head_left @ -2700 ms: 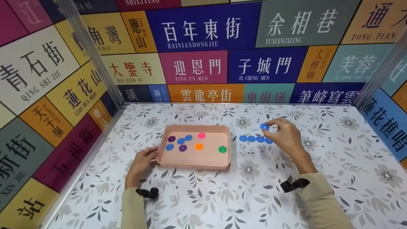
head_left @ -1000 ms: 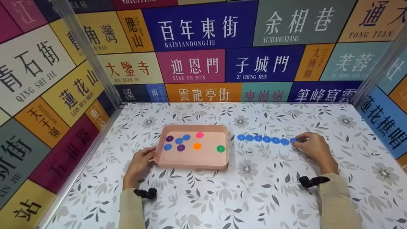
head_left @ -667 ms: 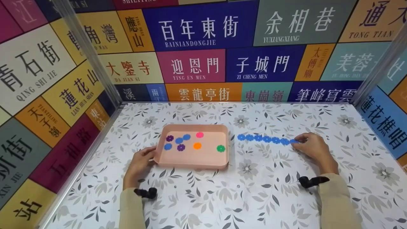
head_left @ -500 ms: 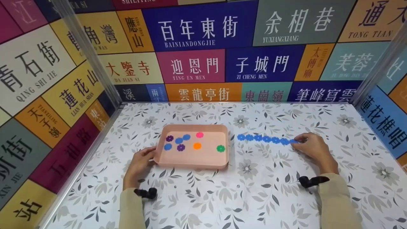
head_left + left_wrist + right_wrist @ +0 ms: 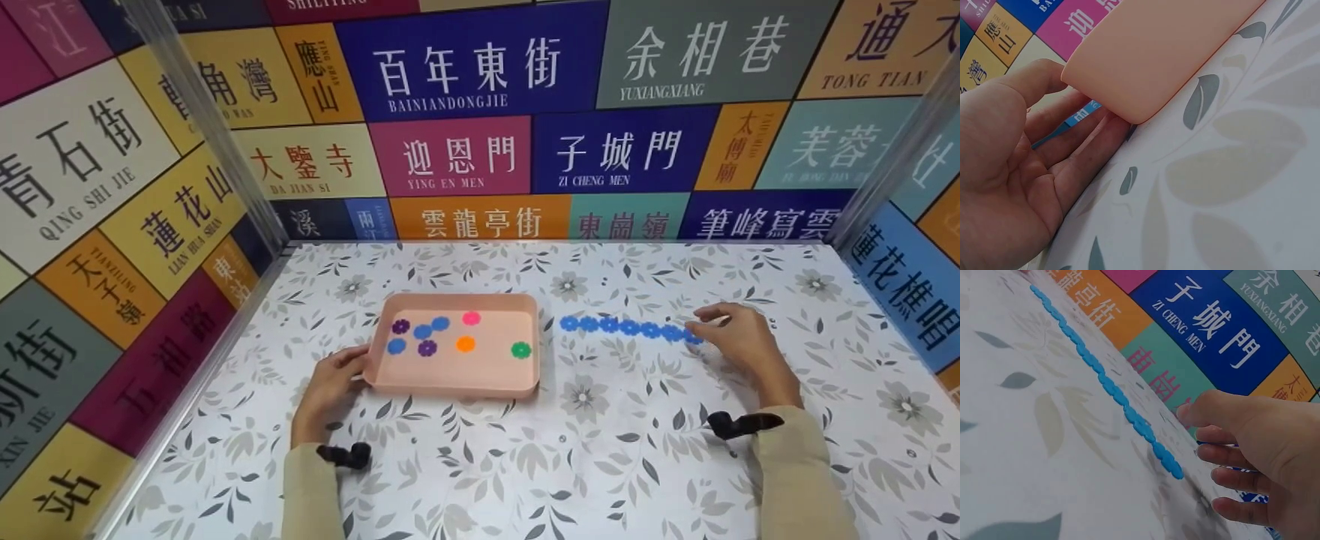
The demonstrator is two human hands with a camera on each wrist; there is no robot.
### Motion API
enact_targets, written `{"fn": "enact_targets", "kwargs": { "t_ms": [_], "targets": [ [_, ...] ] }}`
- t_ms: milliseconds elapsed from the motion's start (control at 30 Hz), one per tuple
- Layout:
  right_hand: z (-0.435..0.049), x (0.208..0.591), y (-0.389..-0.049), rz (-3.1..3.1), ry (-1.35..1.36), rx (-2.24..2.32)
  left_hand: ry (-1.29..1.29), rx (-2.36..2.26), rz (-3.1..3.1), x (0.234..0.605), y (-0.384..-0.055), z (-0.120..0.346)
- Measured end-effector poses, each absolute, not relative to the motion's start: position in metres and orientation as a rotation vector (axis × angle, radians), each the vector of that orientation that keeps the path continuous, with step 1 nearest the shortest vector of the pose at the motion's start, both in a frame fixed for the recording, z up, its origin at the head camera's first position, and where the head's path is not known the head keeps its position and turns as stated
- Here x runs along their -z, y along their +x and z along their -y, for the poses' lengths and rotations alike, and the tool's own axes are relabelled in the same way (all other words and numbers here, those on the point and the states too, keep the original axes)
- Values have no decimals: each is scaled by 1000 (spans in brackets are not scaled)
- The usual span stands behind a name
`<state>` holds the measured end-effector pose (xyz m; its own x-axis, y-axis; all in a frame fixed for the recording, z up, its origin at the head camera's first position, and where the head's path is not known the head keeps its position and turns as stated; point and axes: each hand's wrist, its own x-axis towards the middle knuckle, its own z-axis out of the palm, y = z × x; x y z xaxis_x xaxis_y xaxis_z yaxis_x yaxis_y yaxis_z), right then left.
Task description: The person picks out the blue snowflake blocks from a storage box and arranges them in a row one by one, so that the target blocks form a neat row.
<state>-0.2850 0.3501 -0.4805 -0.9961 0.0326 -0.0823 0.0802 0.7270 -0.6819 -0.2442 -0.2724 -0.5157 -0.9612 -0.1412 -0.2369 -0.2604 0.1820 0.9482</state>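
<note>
On the table, a row of linked blue flower-shaped plastic discs [image 5: 630,328] lies flat to the right of the tray. My right hand [image 5: 739,341] is at the row's right end. In the right wrist view, its fingers stand apart from the blue row [image 5: 1107,384] and hold nothing. My left hand [image 5: 328,390] holds the left side of a shallow pink tray [image 5: 457,381]. The left wrist view has the thumb at the tray's [image 5: 1145,62] rim and the fingers at its lower corner. Loose discs lie in the tray: blue, purple, one pink [image 5: 471,319], one orange [image 5: 466,344] and one green [image 5: 520,350].
A white cloth with a grey leaf pattern [image 5: 585,465] covers the table. Panels with street names [image 5: 472,60] rise behind and at both sides. Black wrist cameras [image 5: 349,455] sit on both forearms.
Earlier, my right hand brought another blue disc to the row, which has grown rightwards. In the last half second its fingers have parted from the end disc. My left hand stays at the tray.
</note>
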Motion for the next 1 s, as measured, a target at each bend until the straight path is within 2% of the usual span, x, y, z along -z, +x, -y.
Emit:
{"fn": "enact_targets", "kwargs": {
  "t_ms": [433,667,1000],
  "targets": [
    [-304,432,-272,-2969,-134,1284,-381,-1909,-2353,515,-242,271],
    [-262,414,-263,-3019,-388,1261,-376,-1878,-2367,514,-243,271],
    [-206,427,-267,-2912,-681,1304,-438,-1841,-2338,512,-244,271]
  ]
}}
